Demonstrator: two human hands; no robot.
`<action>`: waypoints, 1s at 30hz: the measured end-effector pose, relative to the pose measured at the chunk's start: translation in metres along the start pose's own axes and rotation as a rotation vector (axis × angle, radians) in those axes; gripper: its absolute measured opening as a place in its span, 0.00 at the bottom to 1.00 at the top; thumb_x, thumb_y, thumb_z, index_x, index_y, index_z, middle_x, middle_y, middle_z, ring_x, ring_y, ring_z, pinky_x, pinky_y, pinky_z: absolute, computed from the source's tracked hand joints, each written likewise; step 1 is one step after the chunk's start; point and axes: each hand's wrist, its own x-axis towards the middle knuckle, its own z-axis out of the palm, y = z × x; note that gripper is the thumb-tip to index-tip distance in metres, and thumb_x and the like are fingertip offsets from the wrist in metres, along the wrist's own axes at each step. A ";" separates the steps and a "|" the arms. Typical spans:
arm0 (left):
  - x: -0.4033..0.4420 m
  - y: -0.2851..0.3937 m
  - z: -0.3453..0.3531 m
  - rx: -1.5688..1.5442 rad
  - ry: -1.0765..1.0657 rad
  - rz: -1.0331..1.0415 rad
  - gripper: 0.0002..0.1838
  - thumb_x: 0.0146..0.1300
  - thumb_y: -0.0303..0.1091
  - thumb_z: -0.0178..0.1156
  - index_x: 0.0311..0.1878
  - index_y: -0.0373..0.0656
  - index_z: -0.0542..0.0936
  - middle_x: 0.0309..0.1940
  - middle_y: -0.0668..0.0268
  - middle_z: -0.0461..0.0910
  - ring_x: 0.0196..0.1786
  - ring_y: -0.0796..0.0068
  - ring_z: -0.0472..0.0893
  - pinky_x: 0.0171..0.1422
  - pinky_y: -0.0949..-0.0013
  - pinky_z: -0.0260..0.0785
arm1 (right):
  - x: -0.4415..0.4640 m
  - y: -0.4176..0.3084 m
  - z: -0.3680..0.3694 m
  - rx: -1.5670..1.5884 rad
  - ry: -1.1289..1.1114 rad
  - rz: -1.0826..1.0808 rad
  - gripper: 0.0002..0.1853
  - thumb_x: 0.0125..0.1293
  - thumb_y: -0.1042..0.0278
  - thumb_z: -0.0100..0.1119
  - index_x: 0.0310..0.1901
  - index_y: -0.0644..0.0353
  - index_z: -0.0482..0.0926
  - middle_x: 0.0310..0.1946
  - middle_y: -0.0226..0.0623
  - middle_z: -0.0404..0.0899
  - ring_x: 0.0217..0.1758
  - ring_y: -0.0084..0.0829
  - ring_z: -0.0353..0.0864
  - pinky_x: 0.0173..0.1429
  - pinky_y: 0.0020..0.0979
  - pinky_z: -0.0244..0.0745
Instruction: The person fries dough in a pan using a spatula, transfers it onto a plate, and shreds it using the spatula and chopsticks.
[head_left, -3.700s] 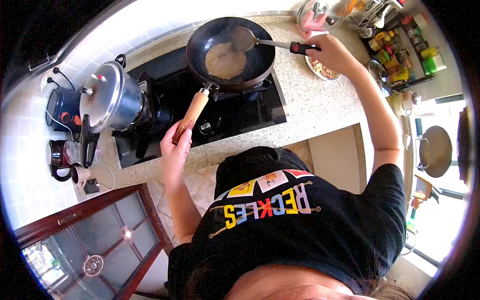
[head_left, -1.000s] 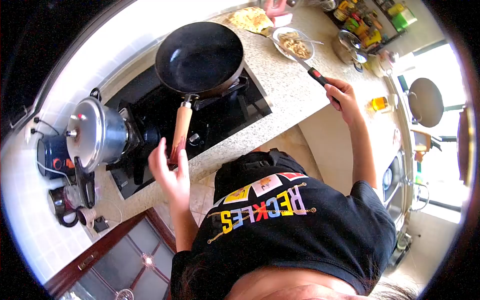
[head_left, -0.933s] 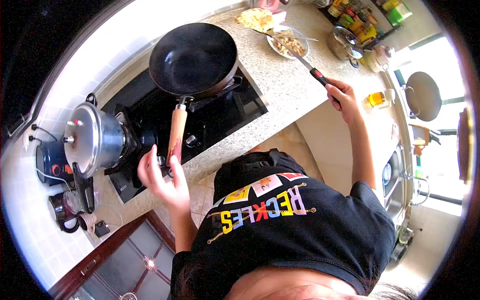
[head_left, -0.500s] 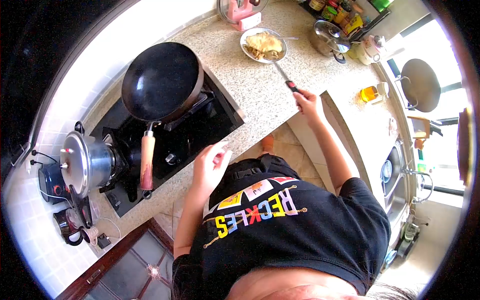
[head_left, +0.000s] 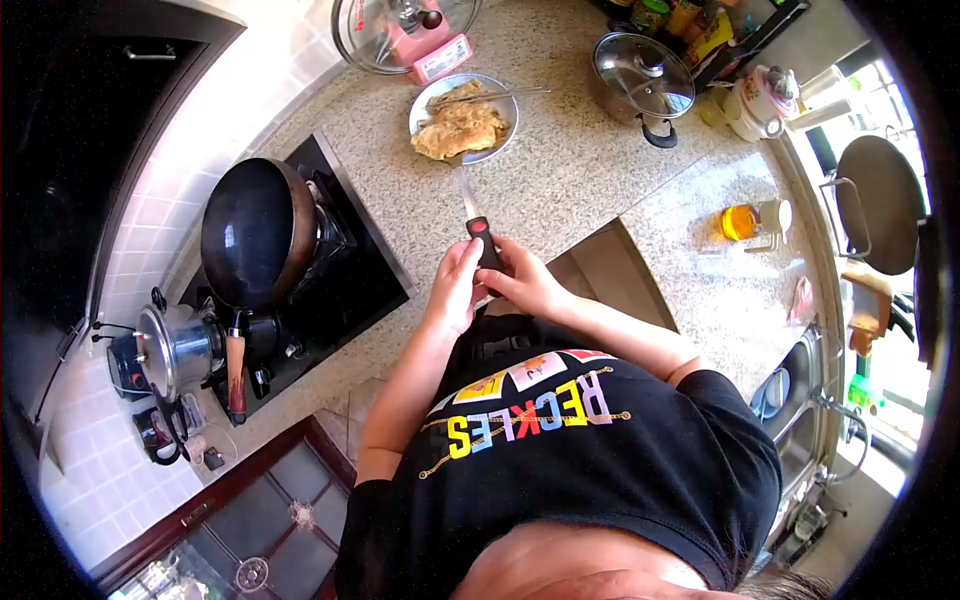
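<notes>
My left hand (head_left: 455,288) and my right hand (head_left: 528,283) are both closed round the black handle of a spatula (head_left: 480,240), close in front of my body. The spatula's metal shaft points away from me, and its far end meets the near rim of a white plate (head_left: 511,128). How much of the blade lies under the food is hidden. On the plate is a golden-brown fried omelette (head_left: 460,130) with a browned, crinkled surface. A pair of chopsticks (head_left: 500,94) lies across the back of the plate, their ends sticking out to the right.
Left, a black wok (head_left: 250,235) with a wooden handle sits on the gas hob (head_left: 350,265), beside a pressure cooker (head_left: 180,350). A glass lid (head_left: 375,30) in a pink stand is behind the plate. Right are a lidded pot (head_left: 640,90), an oil jug (head_left: 740,222) and the sink (head_left: 795,400).
My left hand has come over from near the hob to the spatula handle, joining my right. The spatula and right hand are nearer my body's middle. The view has shifted.
</notes>
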 end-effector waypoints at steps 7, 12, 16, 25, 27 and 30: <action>0.002 -0.005 0.011 -0.108 0.244 -0.083 0.12 0.68 0.36 0.57 0.48 0.39 0.75 0.32 0.64 0.78 0.28 0.75 0.78 0.28 0.72 0.69 | 0.036 0.016 -0.055 -0.347 0.075 -0.078 0.17 0.66 0.57 0.60 0.42 0.65 0.82 0.26 0.30 0.79 0.26 0.19 0.73 0.29 0.28 0.70; 0.000 0.004 -0.004 0.003 0.206 -0.044 0.14 0.67 0.34 0.58 0.50 0.36 0.75 0.26 0.67 0.73 0.22 0.82 0.71 0.24 0.76 0.64 | 0.124 0.045 -0.121 0.524 0.293 0.105 0.15 0.66 0.58 0.61 0.45 0.61 0.77 0.26 0.28 0.73 0.28 0.20 0.71 0.33 0.23 0.70; -0.002 0.014 -0.013 0.082 0.230 -0.006 0.08 0.67 0.33 0.57 0.44 0.38 0.75 0.24 0.68 0.73 0.19 0.82 0.70 0.21 0.75 0.64 | 0.206 0.048 -0.172 0.952 0.286 0.202 0.08 0.67 0.65 0.61 0.35 0.56 0.73 0.22 0.26 0.71 0.24 0.20 0.70 0.29 0.22 0.71; -0.010 0.022 -0.011 0.372 0.316 0.089 0.08 0.67 0.31 0.55 0.31 0.40 0.71 0.19 0.69 0.71 0.15 0.82 0.69 0.17 0.76 0.60 | 0.293 0.036 -0.198 0.956 0.346 0.345 0.14 0.63 0.59 0.67 0.26 0.54 0.73 0.16 0.22 0.66 0.16 0.17 0.61 0.18 0.17 0.57; -0.013 0.024 -0.009 0.459 0.325 0.101 0.08 0.67 0.30 0.55 0.32 0.40 0.71 0.20 0.69 0.71 0.15 0.82 0.69 0.17 0.77 0.61 | 0.300 0.033 -0.197 0.856 0.419 0.334 0.15 0.64 0.56 0.65 0.28 0.55 0.74 0.17 0.24 0.67 0.16 0.17 0.59 0.19 0.17 0.58; -0.017 0.027 -0.008 0.457 0.338 0.100 0.07 0.67 0.30 0.55 0.34 0.39 0.71 0.20 0.69 0.71 0.15 0.82 0.69 0.17 0.77 0.61 | 0.304 0.027 -0.192 0.785 0.447 0.130 0.14 0.68 0.56 0.59 0.33 0.58 0.75 0.18 0.26 0.68 0.17 0.19 0.63 0.19 0.21 0.61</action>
